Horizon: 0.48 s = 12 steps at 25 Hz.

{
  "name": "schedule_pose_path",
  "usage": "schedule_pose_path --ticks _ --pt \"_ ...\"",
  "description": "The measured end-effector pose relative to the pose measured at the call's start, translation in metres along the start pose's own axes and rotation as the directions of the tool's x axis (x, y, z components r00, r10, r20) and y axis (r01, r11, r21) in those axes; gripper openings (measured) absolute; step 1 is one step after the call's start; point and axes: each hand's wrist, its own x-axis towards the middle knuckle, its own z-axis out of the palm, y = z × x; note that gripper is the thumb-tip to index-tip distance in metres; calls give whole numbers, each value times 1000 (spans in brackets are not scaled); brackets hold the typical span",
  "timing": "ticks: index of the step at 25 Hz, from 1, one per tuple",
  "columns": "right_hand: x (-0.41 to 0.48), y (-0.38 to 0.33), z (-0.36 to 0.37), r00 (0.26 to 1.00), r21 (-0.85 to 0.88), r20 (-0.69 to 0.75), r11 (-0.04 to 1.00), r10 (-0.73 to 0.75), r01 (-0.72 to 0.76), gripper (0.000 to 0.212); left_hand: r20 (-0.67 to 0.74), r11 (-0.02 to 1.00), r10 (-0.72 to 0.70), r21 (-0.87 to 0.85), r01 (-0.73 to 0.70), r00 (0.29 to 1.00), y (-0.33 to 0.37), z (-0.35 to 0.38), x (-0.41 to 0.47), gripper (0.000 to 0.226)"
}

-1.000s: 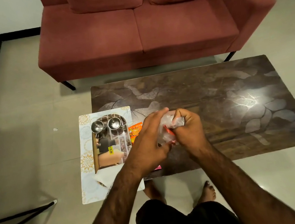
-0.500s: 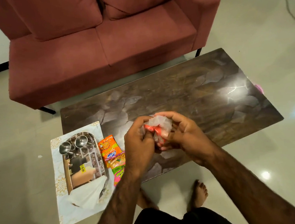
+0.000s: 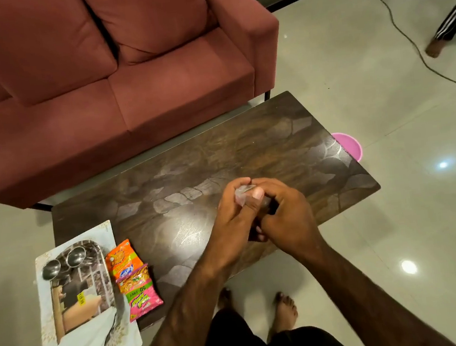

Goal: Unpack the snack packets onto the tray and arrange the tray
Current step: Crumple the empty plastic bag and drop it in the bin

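Note:
Both hands meet over the middle of the dark table. My left hand and my right hand squeeze a crumpled clear plastic wrapper between them; only a small part of it shows above the fingers. An orange snack packet and a pink-and-green snack packet lie side by side at the table's left end. Beside them a shiny steel tray rests on a white patterned mat, with two small steel bowls at its far end and a white tissue over its near end.
A red sofa stands behind the table. A pink bin sits on the floor past the table's right end. A cable crosses the tiled floor, and another person's leg shows at the top right. My bare feet are under the table's near edge.
The view has swung right and down, showing the pink bin. My hands have closed tighter around the wrapper, crumpling it smaller so its red part no longer shows.

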Motion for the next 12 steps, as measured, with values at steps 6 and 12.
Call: schedule_pose_path --ticks 6,12 --pt "23 17 -34 961 301 232 929 149 -217 82 -115 976 -77 -210 51 990 -4 7 47 25" --pt "56 24 -27 984 -107 135 989 116 -102 90 -41 953 -201 -239 186 979 5 16 107 51"
